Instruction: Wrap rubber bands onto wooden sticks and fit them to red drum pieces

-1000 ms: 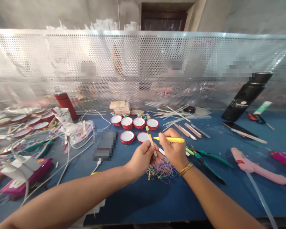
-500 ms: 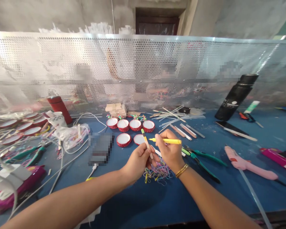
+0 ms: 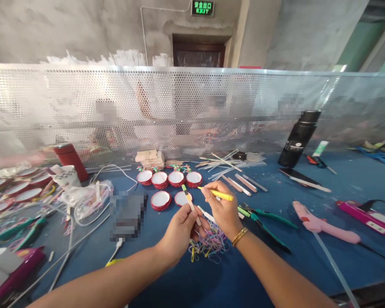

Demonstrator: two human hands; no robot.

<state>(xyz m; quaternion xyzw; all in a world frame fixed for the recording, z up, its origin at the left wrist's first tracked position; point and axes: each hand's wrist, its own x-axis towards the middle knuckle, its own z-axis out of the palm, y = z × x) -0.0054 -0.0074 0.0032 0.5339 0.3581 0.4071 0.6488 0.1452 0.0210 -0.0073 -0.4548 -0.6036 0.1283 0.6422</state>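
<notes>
Between thumb and fingers, my left hand (image 3: pixel 182 224) grips a flat wooden stick (image 3: pixel 192 206) tilted upward. Its upper end is coloured green, dark and yellow; the lower part is plain. My right hand (image 3: pixel 223 207) pinches a yellow marker pen (image 3: pixel 222 195), its tip pointing left and a small gap from the stick. Below the hands lies a tangle of coloured strings (image 3: pixel 208 246). Just beyond them, several red-rimmed white discs (image 3: pixel 161 199) sit in short stacks. A white pen (image 3: pixel 207 214) is partly hidden behind my right hand.
Green-handled pliers (image 3: pixel 269 226) and a pink glue gun (image 3: pixel 324 224) lie to the right. A black bottle (image 3: pixel 299 139) stands behind them. On the left are a phone (image 3: pixel 128 214) on a cable, a paper cup (image 3: pixel 66 177) and a red flask (image 3: pixel 71 161). A perforated metal screen (image 3: pixel 115 94) runs across the back.
The view has tilted up, bringing an exit sign into sight. The marker's tip has moved slightly away from the stick's coloured end. Both hands keep their holds.
</notes>
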